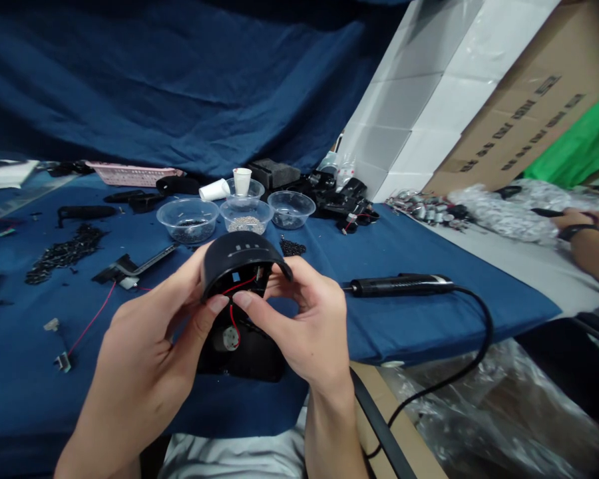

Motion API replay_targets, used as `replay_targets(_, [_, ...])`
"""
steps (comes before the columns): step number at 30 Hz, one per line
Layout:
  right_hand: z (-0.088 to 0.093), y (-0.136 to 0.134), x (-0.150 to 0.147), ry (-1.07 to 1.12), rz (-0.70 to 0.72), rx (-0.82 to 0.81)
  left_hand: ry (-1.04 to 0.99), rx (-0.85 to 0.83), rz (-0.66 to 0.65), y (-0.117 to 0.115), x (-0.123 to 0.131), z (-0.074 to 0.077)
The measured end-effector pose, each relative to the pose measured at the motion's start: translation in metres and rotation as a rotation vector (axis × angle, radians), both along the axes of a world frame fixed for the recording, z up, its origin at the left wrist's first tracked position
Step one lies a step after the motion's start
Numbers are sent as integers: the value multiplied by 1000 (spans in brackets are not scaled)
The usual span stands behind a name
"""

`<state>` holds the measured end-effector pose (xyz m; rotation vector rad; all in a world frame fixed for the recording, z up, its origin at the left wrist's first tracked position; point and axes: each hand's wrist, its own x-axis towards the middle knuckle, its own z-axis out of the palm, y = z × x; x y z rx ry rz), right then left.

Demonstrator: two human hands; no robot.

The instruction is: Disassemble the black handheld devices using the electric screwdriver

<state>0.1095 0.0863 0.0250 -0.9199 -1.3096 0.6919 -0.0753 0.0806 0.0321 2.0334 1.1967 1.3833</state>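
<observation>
Between my two hands is a black plastic housing (239,256) with a curved top and an open inside. Red wires and a small round metal motor (231,338) show in it. My left hand (154,346) grips its left side, the thumb pressed on the inner edge. From the right, my right hand (304,319) holds it the same way, thumb tip close to the left one. The fingers behind the housing are partly hidden. A black electric screwdriver (402,285) lies to the right, and a black part with a metal strip (134,266) rests to the left.
Clear plastic bowls (188,219) with small screws stand behind the housing, near white paper cups (242,181). Black parts (339,199) are heaped at the back right. Loose black pieces (67,251) lie left. Another person's hand (582,223) shows at far right. A cable (484,346) hangs off the edge.
</observation>
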Motion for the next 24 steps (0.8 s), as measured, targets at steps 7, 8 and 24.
replay_targets(7, [-3,5,0,51,69,-77,-134,-28,79,-2,8,0])
replay_targets(8, [-3,5,-1,55,74,-85,-165,-49,81,-3,10,0])
replay_targets(24, [-5,3,26,-131,242,-61,-107,23,-27,15,2,-6])
